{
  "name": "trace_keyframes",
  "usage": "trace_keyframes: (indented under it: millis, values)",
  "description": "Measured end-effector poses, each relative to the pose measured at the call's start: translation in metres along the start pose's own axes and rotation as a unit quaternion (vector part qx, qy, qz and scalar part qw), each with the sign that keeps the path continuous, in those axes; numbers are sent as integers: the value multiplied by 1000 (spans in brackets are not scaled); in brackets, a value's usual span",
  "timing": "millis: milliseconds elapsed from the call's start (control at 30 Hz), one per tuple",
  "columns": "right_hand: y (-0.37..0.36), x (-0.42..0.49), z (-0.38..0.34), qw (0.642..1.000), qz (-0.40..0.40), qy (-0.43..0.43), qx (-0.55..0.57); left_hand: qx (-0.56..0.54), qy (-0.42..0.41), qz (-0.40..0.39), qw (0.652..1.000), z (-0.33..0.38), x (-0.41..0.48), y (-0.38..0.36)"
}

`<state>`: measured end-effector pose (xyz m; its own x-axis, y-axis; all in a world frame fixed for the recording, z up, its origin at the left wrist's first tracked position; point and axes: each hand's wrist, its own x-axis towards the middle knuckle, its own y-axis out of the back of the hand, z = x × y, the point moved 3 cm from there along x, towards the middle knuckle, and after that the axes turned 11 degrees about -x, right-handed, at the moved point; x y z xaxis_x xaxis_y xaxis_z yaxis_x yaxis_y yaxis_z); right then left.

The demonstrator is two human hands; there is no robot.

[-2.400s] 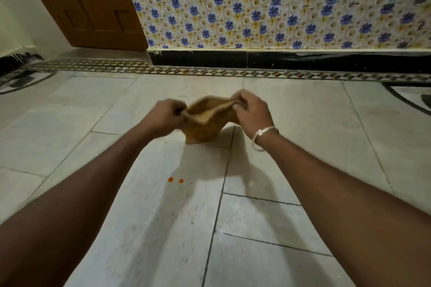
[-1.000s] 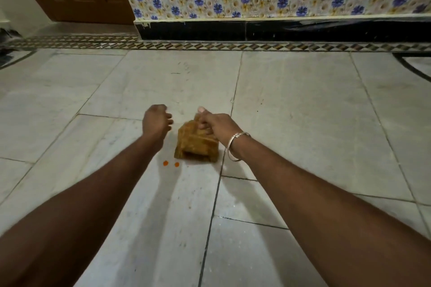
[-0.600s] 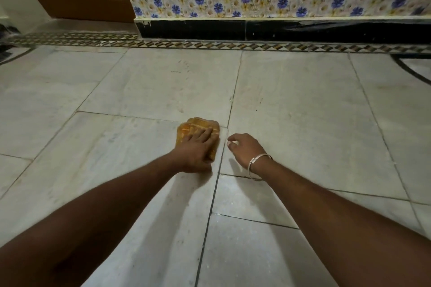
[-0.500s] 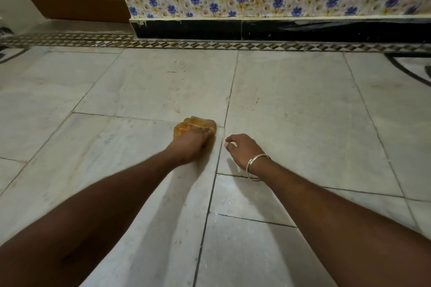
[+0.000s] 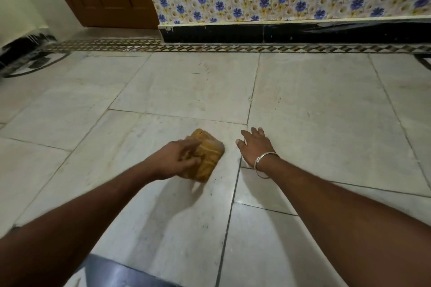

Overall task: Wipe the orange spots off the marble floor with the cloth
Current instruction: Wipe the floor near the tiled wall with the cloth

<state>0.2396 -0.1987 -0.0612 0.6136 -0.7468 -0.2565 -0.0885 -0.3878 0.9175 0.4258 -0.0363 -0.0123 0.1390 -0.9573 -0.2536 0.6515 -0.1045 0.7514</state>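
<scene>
Dragged nearer since a moment ago, the cloth [image 5: 208,158] sits left of the tile seam under my pressing left hand [image 5: 178,162]; blur hides whether that grip curls. My right hand [image 5: 256,145], fingers apart, braces on the marble floor [image 5: 326,112]. No orange spots show.
</scene>
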Motion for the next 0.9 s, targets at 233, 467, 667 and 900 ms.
trace_keyframes:
  millis: [233, 467, 667, 900]
  values:
    - [-19, -11, 4, 999, -8, 17, -51, 140, 18, 30, 990, -31, 36, -49]
    - [-41, 20, 9, 993, 34, 18, -108, 156, 70, 149, 974, -36, 74, -86]
    - [-51, 40, 32, 988, 24, 30, -151, 81, 224, 194, 952, -50, 63, -81]
    - [-58, 38, 43, 980, 101, 35, -168, 128, 171, 159, 964, -18, 89, -98]
